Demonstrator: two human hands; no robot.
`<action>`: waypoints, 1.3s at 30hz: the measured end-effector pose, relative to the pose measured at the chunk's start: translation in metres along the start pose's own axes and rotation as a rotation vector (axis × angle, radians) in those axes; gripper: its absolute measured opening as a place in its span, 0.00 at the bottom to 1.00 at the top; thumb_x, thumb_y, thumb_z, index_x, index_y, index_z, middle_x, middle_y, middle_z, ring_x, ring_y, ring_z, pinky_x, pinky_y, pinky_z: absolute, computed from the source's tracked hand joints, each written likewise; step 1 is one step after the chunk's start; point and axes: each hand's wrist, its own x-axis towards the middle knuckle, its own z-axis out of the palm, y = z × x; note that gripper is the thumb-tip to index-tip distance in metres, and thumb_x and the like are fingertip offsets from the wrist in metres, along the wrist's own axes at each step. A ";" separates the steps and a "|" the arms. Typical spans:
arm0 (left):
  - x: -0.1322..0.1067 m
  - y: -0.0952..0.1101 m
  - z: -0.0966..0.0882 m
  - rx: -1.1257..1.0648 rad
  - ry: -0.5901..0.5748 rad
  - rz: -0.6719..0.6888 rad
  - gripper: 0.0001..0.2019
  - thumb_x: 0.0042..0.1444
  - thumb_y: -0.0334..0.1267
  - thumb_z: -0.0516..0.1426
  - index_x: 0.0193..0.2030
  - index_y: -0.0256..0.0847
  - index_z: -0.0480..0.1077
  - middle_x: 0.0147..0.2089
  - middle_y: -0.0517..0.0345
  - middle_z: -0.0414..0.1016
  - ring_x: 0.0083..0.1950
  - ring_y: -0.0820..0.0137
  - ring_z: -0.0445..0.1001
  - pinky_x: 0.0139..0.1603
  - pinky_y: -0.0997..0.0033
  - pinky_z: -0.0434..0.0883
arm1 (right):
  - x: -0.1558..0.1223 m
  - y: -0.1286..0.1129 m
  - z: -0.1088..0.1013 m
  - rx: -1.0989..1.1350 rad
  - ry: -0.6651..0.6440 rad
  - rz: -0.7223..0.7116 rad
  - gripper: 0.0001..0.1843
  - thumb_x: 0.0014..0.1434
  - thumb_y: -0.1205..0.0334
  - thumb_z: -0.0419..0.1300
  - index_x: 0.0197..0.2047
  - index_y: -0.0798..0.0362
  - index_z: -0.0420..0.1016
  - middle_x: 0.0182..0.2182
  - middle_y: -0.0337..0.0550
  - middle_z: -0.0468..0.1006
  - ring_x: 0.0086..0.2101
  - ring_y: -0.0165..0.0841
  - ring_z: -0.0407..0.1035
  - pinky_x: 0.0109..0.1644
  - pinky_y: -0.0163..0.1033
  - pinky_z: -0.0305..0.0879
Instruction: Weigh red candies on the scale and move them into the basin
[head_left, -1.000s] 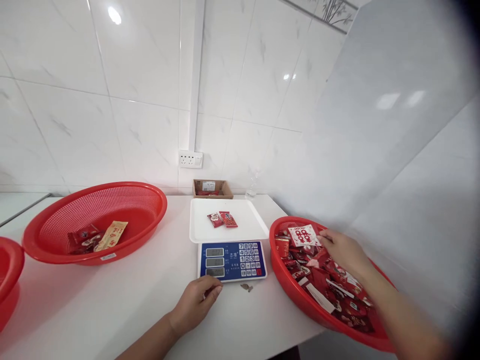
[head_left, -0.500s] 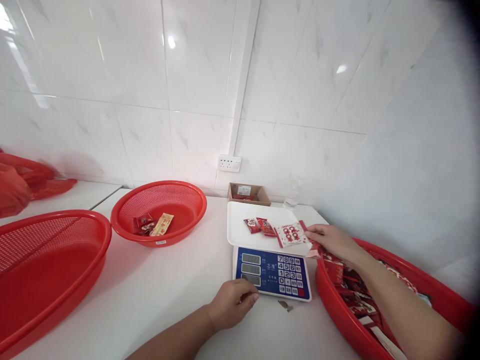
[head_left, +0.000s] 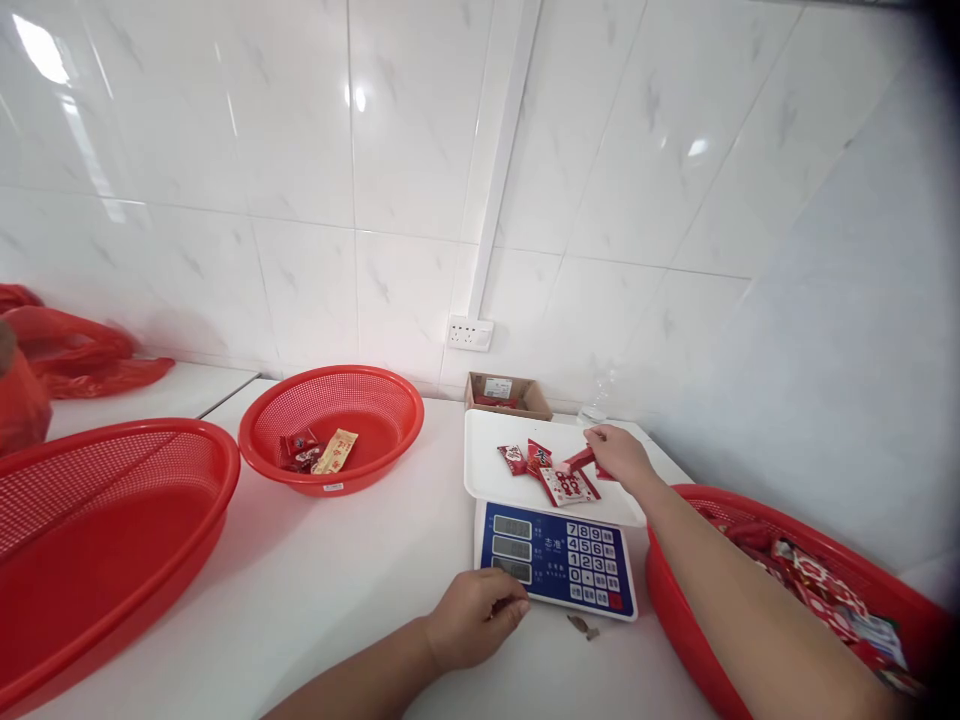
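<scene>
My right hand (head_left: 621, 456) is over the right part of a digital scale's white tray (head_left: 480, 482), its fingers closed on a small red packet (head_left: 579, 460). Just under that packet lies a white-and-red printed packet (head_left: 564, 489). Beside it on the tray are two small red candy-like packets, one at the left (head_left: 512, 459) and one in the middle (head_left: 538, 455). My left hand (head_left: 480, 615) rests at the front left corner of the scale's blue keypad panel (head_left: 559, 550). Its fingers are curled in, with nothing visible in them.
A red basket (head_left: 667, 610) full of wrapped packets stands at the right, under my forearm. To the left are a red basket with a few packets (head_left: 375, 470) and a larger red basket (head_left: 112, 560). A cardboard box (head_left: 531, 400) and clear bottle (head_left: 596, 405) stand behind the scale.
The white-and-red packet has gone from my right hand onto the tray. My right hand has moved left and up over the tray with a red packet. The left hand stays by the scale.
</scene>
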 end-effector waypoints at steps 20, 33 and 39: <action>-0.001 -0.002 0.000 0.025 -0.036 0.006 0.12 0.59 0.38 0.49 0.39 0.39 0.72 0.35 0.56 0.74 0.34 0.74 0.70 0.36 0.80 0.66 | -0.038 -0.040 0.022 0.168 0.034 -0.390 0.15 0.57 0.57 0.50 0.45 0.51 0.71 0.39 0.42 0.77 0.39 0.34 0.71 0.44 0.38 0.66; -0.001 -0.005 0.002 0.059 -0.024 0.039 0.11 0.59 0.38 0.49 0.38 0.39 0.72 0.34 0.57 0.74 0.33 0.74 0.70 0.35 0.80 0.66 | -0.070 -0.038 0.032 -0.248 -0.140 -0.735 0.26 0.61 0.47 0.43 0.58 0.45 0.64 0.62 0.41 0.56 0.62 0.49 0.39 0.60 0.62 0.43; -0.001 -0.005 0.001 0.034 -0.025 0.049 0.11 0.59 0.38 0.49 0.40 0.39 0.72 0.35 0.56 0.74 0.33 0.74 0.70 0.36 0.79 0.67 | -0.087 -0.032 0.021 -0.241 -0.186 -0.659 0.31 0.61 0.42 0.38 0.63 0.45 0.53 0.64 0.42 0.50 0.63 0.47 0.36 0.61 0.62 0.43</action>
